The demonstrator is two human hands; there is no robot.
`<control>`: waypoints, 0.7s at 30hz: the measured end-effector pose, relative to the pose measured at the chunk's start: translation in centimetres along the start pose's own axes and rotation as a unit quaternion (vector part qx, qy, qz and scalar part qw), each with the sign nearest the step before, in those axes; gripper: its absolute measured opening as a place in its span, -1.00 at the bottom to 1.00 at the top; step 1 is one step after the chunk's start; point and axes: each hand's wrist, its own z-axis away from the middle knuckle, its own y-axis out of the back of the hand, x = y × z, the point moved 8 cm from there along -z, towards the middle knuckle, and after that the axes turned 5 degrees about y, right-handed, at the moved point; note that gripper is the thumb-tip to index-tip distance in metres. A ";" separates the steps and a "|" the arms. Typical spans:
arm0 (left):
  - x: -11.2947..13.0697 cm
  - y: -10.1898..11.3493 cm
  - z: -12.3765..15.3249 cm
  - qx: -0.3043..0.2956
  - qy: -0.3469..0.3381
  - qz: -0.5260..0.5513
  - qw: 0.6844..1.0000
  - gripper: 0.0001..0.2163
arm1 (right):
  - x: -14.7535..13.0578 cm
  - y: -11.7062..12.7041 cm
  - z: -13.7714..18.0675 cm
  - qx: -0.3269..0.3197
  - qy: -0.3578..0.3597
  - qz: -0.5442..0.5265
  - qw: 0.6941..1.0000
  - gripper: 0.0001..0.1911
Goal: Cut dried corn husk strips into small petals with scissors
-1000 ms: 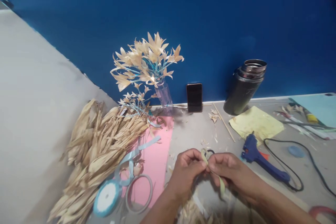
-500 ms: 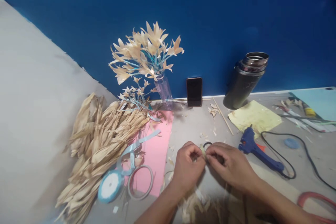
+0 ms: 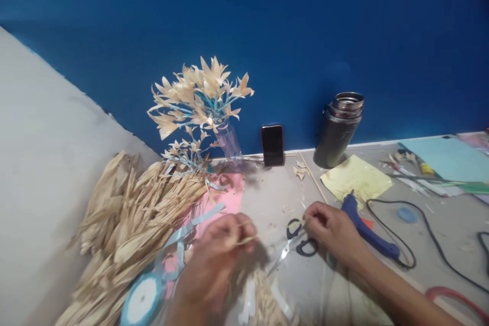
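My left hand (image 3: pixel 219 254), smeared by motion, is closed on a thin pale strip of corn husk (image 3: pixel 247 239) that sticks out past its fingers. To the right, my right hand (image 3: pixel 332 226) is pinched shut; a tiny pale bit seems to show at its fingertips, too small to name. Just left of that hand lie scissors (image 3: pixel 284 251) with black handles, their blades pointing toward me. Husk scraps (image 3: pixel 267 298) are heaped below the scissors. A blue hot glue gun (image 3: pixel 369 229) rests right of my right hand.
Dried corn husks (image 3: pixel 141 214) pile up on the left, beside a blue ribbon roll (image 3: pixel 141 298) and pink paper (image 3: pixel 231 198). Husk flowers (image 3: pixel 206 94) stand in a clear vase (image 3: pixel 229 145). Along the wall are a phone (image 3: pixel 272 145) and a dark flask (image 3: pixel 338 130). Yellow paper (image 3: pixel 357 178) lies nearby.
My hands, together half a second ago, have moved apart, the left one toward me and leftward. The scissors, mostly hidden before, now show between them. The view has shifted right.
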 end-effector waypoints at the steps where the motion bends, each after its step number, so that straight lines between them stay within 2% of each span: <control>1: 2.0 1.4 0.9 0.021 -0.027 0.017 0.999 -0.84 | 0.6 0.4 -0.4 0.006 -0.036 -0.063 0.997 -0.90; 4: 6.8 4.4 2.6 0.033 -0.096 0.079 0.992 -0.79 | 1.3 1.0 -1.1 0.014 -0.075 -0.168 0.983 -0.86; 6: 8.4 5.9 2.4 0.053 -0.118 0.069 0.989 -0.77 | 1.3 0.9 -1.2 0.008 -0.071 -0.199 0.977 -0.82; 8: 8.6 7.1 1.4 0.110 -0.108 -0.022 0.988 -0.78 | 1.3 0.3 -1.0 -0.013 -0.079 -0.264 0.961 -0.78; 9: 8.5 7.7 0.8 0.156 -0.097 -0.102 0.978 -0.81 | 1.3 -0.2 -0.7 -0.030 -0.087 -0.306 0.947 -0.76; 10: 8.4 8.2 0.5 0.219 -0.094 -0.199 0.951 -0.85 | 1.2 -0.7 -0.5 -0.051 -0.096 -0.349 0.931 -0.75; 11: 8.5 8.6 0.5 0.290 -0.098 -0.290 0.907 -0.87 | 1.0 -1.2 -0.3 -0.072 -0.103 -0.389 0.913 -0.74; 13: 8.1 7.5 0.9 0.362 -0.147 -0.406 0.826 -0.86 | 0.6 -1.9 0.2 -0.103 -0.109 -0.435 0.888 -0.76; 14: 7.0 6.2 0.7 0.343 -0.146 -0.438 0.818 -0.85 | 0.4 -2.1 0.3 -0.112 -0.110 -0.440 0.884 -0.78; 15: 5.2 4.8 0.2 0.304 -0.131 -0.448 0.831 -0.82 | 0.3 -2.2 0.5 -0.118 -0.110 -0.434 0.887 -0.79; 17: 0.7 1.6 -0.8 0.183 -0.080 -0.403 0.893 -0.73 | 0.1 -2.5 0.9 -0.128 -0.104 -0.388 0.907 -0.82; 19: -4.2 -1.7 -1.8 0.063 -0.003 -0.296 0.953 -0.63 | -0.2 -2.8 1.4 -0.146 -0.088 -0.312 0.935 -0.85; 21: -7.4 -4.3 -2.6 -0.024 0.040 -0.157 0.986 -0.56 | -0.7 -3.2 1.9 -0.164 -0.063 -0.242 0.954 -0.88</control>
